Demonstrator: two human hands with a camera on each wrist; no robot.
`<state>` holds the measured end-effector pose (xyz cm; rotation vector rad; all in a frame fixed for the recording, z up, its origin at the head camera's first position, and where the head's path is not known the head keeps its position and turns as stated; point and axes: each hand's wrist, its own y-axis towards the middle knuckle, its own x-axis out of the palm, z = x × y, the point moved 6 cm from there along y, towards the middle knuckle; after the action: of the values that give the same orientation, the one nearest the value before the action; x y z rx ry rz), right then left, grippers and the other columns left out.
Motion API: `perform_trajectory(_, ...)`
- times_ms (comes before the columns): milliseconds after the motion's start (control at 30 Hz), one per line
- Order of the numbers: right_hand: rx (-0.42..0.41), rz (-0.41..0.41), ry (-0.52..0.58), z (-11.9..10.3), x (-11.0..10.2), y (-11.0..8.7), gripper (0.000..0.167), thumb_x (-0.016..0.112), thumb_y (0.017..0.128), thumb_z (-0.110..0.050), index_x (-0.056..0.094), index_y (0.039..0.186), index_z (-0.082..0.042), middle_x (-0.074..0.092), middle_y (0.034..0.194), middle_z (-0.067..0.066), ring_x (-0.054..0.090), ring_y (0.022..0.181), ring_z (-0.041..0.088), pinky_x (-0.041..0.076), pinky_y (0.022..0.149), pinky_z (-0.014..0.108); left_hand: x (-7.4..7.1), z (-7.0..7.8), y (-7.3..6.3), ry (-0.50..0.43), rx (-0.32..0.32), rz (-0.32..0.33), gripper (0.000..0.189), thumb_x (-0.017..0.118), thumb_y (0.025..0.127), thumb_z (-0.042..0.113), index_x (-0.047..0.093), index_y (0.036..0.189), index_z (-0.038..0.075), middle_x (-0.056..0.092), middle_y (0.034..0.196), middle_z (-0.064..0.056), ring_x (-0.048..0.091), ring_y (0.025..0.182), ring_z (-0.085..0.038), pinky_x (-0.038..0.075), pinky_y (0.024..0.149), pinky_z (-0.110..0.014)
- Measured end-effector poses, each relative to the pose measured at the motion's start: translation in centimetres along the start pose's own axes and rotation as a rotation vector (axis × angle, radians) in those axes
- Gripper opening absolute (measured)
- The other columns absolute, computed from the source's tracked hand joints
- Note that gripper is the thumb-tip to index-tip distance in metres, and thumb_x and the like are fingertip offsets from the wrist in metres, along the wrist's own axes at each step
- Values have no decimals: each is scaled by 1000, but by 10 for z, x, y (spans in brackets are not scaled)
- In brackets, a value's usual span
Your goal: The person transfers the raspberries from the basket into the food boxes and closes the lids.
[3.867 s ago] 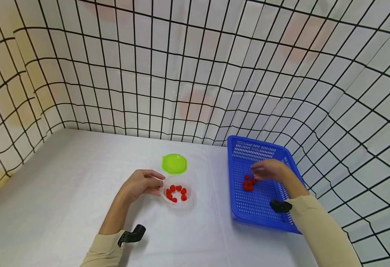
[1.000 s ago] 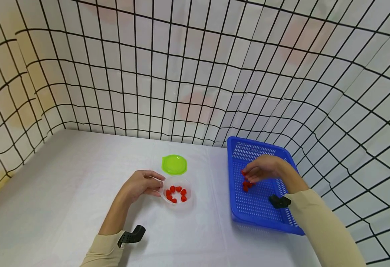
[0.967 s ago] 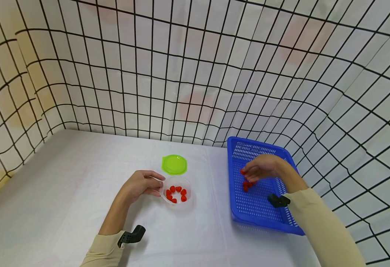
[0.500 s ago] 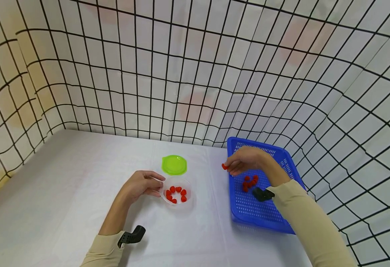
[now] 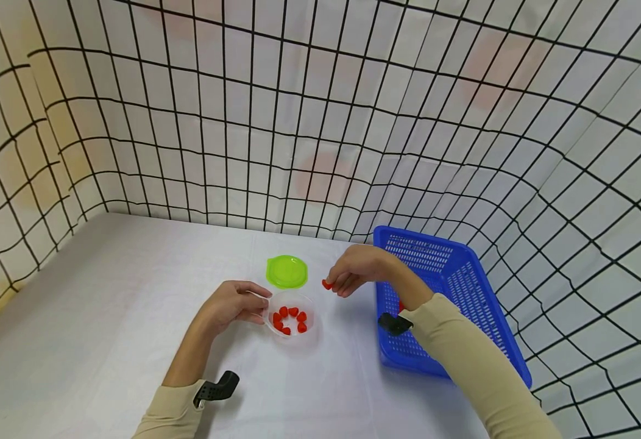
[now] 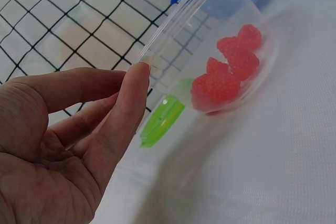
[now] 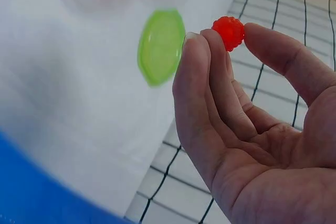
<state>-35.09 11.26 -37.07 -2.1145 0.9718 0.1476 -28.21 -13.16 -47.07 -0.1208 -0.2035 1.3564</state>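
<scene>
My left hand (image 5: 236,308) pinches the rim of a clear plastic tub (image 5: 309,329) between thumb and fingers; the tub stands on the white cloth. Several raspberries (image 6: 215,87) lie in a loose ring on its floor. Between the thumb and fingertips of my right hand (image 5: 357,268) is one red raspberry (image 7: 229,33), held above the table to the right of the tub. A bright green lid (image 5: 287,272) lies flat just behind the tub. More raspberries are in the blue basket (image 5: 509,341), mostly hidden by my right forearm.
The blue basket stands on the right, under my right forearm. Black wire mesh (image 5: 298,122) backed by white cloth rises behind and at both sides. White cloth (image 5: 134,262) covers the table.
My right hand has picked a raspberry from the blue basket and carried it left, over the basket's wall toward the tub. The left hand and tub stay in place.
</scene>
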Motion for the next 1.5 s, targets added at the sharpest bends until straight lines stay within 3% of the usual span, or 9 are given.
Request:
perform_trajectory(333,9,-82,-92,-5,39,16,21,77,86,-19,79,99,-2,76,88,12,75,78,23,65,78,34,0,-1,0,14,-8,-3,31,65,93,3,65,118,-14,73,88,-10,70,76,-17,65,69,-32)
perform_trajectory(600,10,-144,-118,-4,57,25,21,75,87,-19,78,97,0,76,92,16,74,76,21,65,77,33,1,0,0,6,-6,-5,31,64,92,3,65,119,-14,73,88,-10,70,76,-17,65,69,-32)
perform_trajectory(933,42,-168,-125,1,63,31,20,73,89,-17,77,99,1,75,87,12,72,73,20,64,77,32,2,1,0,19,-14,1,32,65,93,5,65,120,-12,73,90,-11,70,78,-17,65,70,-32)
perform_trajectory(1500,14,-204,-144,5,67,35,16,73,89,-17,77,94,-3,74,89,13,69,73,19,64,76,29,0,0,0,26,-15,15,30,65,94,5,66,119,-12,73,91,-12,71,78,-17,65,69,-32)
